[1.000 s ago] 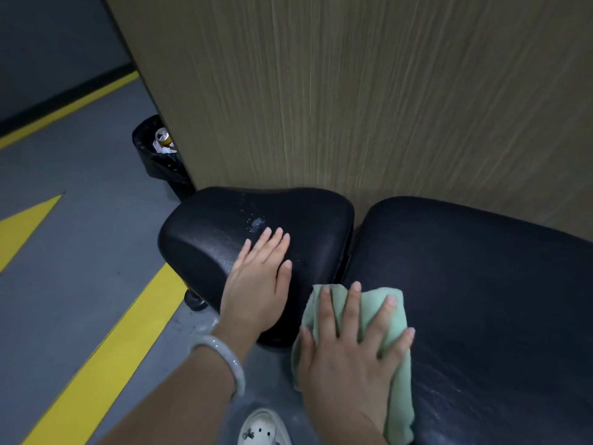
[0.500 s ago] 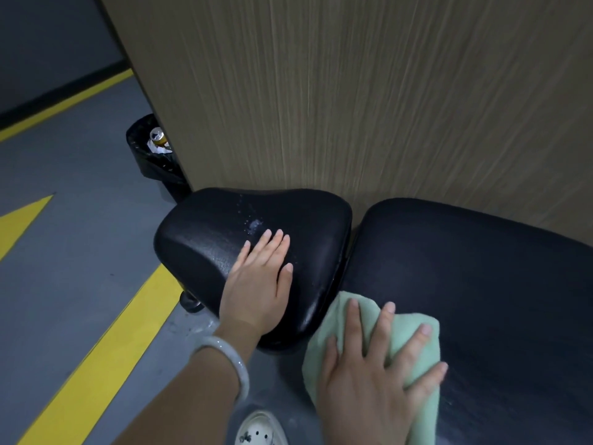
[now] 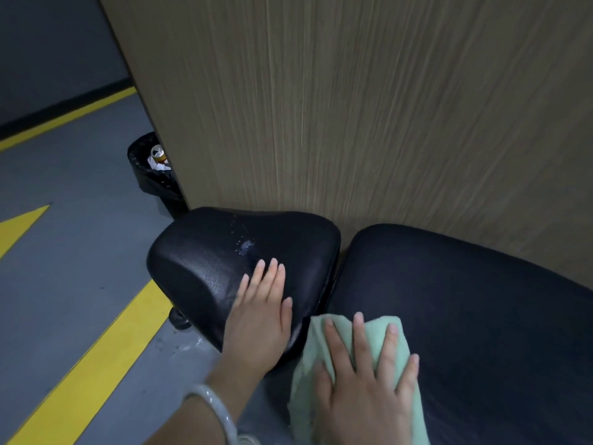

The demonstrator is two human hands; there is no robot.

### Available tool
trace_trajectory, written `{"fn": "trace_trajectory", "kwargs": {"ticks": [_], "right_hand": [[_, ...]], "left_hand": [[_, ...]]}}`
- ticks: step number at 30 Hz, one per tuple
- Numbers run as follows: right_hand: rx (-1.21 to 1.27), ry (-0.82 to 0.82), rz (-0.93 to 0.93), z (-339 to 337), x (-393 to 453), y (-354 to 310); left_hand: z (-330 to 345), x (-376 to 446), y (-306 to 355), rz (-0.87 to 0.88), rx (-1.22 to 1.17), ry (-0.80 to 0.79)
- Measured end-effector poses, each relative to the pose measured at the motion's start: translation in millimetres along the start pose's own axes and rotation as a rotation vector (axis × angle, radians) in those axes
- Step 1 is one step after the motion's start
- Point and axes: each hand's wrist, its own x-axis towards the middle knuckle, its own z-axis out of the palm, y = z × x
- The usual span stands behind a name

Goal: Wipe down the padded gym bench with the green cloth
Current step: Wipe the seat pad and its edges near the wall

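R hand [image 3: 365,393] nearest the camera, flat on the green cloth [image 3: 349,358], fingers [image 3: 361,332] spread apart and pressing it down, not clamped round it. Cloth sits on the near-left corner of the long pad [image 3: 465,303], right by the gap between the two pads of the surface. Long pad's axis runs away to the right, so unwiped area lies mostly right and beyond the fingers. L hand [image 3: 260,319] just beside, flat on the smaller seat pad [image 3: 205,261], fingers together, bracing, no grip; pale bangle [image 3: 213,409] on that wrist. Droplets [image 3: 245,245] sit just past the L fingertips, up-left of the cloth; R hand w/ cloth would need to cross the gap to reach them, I'd judge. Farther: wood-grain panel [image 3: 353,107] behind the bench. Black bin [image 3: 154,178] at its corner, lined w/ a bag, holds a can [image 3: 158,153] and crumpled white paper.
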Motion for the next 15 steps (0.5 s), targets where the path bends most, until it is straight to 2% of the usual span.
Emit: {"fn": "trace_trajectory", "kwargs": {"ticks": [5, 9, 15], "right_hand": [[-0.041, -0.271, -0.063, -12.2, 61.7, 33.8], [-0.043, -0.31, -0.104, -14.0, 125.7, 48.8], [-0.037, -0.346, -0.225, -6.0, 199.1, 58.8]], "left_hand": [[0.0, -10.5, 9.7, 0.088, -0.018, 0.005], [2.2, -14.7, 6.0, 0.293, -0.031, -0.007], [7.7, -12.4, 2.2, 0.337, 0.001, 0.037]]}}
